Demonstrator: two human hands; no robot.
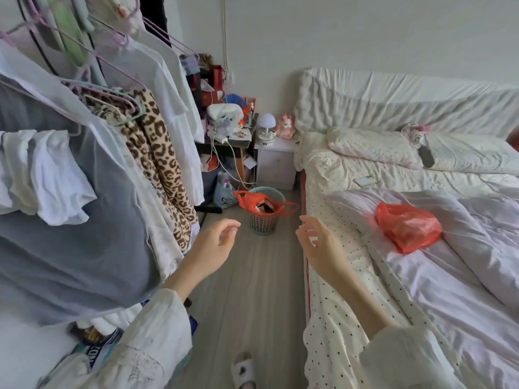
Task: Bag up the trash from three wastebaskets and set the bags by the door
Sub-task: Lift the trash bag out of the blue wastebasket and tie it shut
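View down the aisle between clothes rack and bed. My left hand and my right hand are both raised ahead of me, fingers loosely curled and holding nothing; I judge they are held out this way because I am heading for the basket and readying to take the liner by its handles.

The teal wastebasket stands on the wood floor at the far end of the aisle, just beside the corner of the bed and near the white nightstand. It is lined with an orange plastic bag whose two handles are draped outward over the rim, one to each side, which keeps the mouth open for trash and leaves both loops free to grasp. Trash shows inside; what it is I cannot tell.

A second orange bag lies on the pale quilt, well apart from the basket, seemingly kept within reach; whether it is filled or a spare liner I cannot tell.

Hanging garments, among them a leopard-print garment, crowd the left side, so the approach is narrow. No door is in view.
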